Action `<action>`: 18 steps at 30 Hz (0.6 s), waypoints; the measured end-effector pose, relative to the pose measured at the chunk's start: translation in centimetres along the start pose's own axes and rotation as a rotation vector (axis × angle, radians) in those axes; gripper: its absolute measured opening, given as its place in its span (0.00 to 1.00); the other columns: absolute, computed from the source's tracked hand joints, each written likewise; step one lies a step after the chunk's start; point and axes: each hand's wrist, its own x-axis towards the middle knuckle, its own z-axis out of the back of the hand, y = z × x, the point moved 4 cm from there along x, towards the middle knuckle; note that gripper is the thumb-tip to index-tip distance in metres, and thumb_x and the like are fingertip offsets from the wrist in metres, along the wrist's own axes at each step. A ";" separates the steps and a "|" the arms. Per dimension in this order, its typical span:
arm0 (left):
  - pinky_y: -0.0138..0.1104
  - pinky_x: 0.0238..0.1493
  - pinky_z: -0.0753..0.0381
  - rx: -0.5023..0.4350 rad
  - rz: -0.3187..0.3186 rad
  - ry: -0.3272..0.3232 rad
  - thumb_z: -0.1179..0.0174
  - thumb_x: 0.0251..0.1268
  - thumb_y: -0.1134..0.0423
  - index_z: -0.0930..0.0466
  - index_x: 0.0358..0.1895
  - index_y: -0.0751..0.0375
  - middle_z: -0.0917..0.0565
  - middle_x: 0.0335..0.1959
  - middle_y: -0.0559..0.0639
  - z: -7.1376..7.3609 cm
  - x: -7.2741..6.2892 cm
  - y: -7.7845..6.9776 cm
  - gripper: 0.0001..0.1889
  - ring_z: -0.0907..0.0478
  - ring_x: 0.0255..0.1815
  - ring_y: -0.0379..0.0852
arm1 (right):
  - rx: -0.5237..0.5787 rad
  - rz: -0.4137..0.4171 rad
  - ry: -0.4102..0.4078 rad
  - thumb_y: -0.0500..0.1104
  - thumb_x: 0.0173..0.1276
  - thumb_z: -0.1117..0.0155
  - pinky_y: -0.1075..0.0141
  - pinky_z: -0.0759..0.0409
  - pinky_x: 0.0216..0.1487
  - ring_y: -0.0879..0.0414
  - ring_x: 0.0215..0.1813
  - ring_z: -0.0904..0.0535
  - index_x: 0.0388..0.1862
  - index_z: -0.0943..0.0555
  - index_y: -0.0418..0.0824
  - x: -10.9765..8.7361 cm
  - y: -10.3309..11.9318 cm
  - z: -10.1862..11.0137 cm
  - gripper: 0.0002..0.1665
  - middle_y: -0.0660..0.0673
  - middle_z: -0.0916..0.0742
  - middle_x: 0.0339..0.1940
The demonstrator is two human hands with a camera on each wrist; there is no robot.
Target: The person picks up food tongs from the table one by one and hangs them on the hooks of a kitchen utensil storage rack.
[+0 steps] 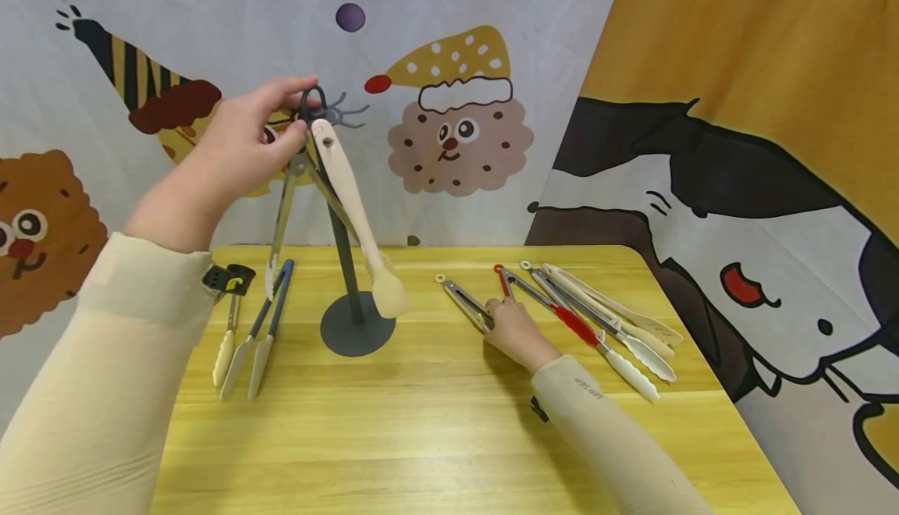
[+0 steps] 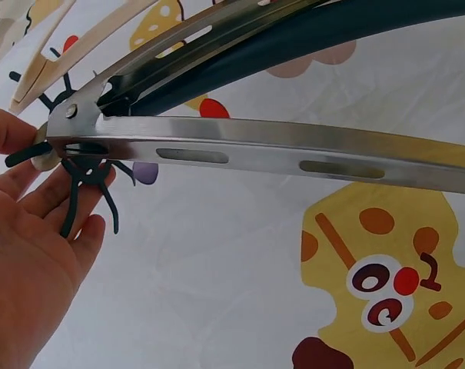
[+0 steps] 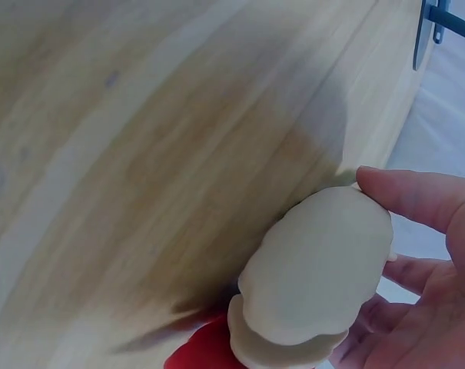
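Note:
At the top of the dark grey hook stand (image 1: pixel 357 335), my left hand (image 1: pixel 242 136) pinches the upper end of a pair of metal tongs (image 2: pixel 263 142). Their steel arms hang spread apart beside the pole, close under the hooks (image 2: pixel 86 173). A pair of cream tongs (image 1: pixel 351 187) hangs just right of my left fingers. Down on the table, my right hand (image 1: pixel 518 334) grips another pair of steel tongs (image 1: pixel 463 302). Their cream scalloped head (image 3: pixel 317 261) lies between thumb and fingers in the right wrist view, and the palm hides it in the head view.
Right of my right hand lie red tongs (image 1: pixel 576 324) and several cream and white-tipped tongs (image 1: pixel 632 343). Blue-edged tongs (image 1: pixel 260 328) and a smaller cream-tipped pair (image 1: pixel 225 355) lie on the left of the wooden table (image 1: pixel 421 437). A cartoon-print cloth (image 1: pixel 449 218) hangs behind.

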 end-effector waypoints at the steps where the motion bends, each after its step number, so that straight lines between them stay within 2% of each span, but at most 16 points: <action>1: 0.33 0.20 0.36 0.003 -0.001 -0.004 0.57 0.72 0.56 0.45 0.72 0.33 0.27 0.65 0.46 0.0 0.0 0.0 0.27 0.42 0.15 0.47 | 0.001 0.000 -0.001 0.45 0.52 0.26 0.51 0.26 0.50 0.41 0.51 0.26 0.57 0.24 0.41 0.0 0.0 0.0 0.33 0.39 0.21 0.48; 8: 0.34 0.21 0.37 0.020 -0.011 -0.034 0.58 0.71 0.57 0.44 0.72 0.35 0.27 0.63 0.47 -0.2 0.2 0.2 0.27 0.42 0.16 0.48 | -0.013 0.005 -0.001 0.46 0.52 0.26 0.51 0.26 0.48 0.42 0.49 0.26 0.57 0.25 0.42 0.0 0.1 0.0 0.32 0.39 0.21 0.47; 12: 0.35 0.30 0.37 0.042 -0.055 -0.066 0.57 0.70 0.60 0.41 0.72 0.42 0.29 0.62 0.53 -0.2 0.5 0.3 0.27 0.39 0.28 0.47 | -0.022 0.012 -0.001 0.46 0.52 0.26 0.51 0.25 0.47 0.42 0.48 0.26 0.57 0.25 0.42 0.0 0.2 0.0 0.33 0.39 0.21 0.47; 18: 0.38 0.38 0.39 -0.002 -0.079 -0.063 0.57 0.69 0.61 0.41 0.72 0.44 0.32 0.64 0.56 -0.3 0.6 0.5 0.28 0.35 0.49 0.50 | -0.012 0.024 -0.003 0.45 0.52 0.26 0.53 0.26 0.47 0.44 0.47 0.26 0.56 0.24 0.42 -0.1 0.3 -0.1 0.31 0.41 0.20 0.45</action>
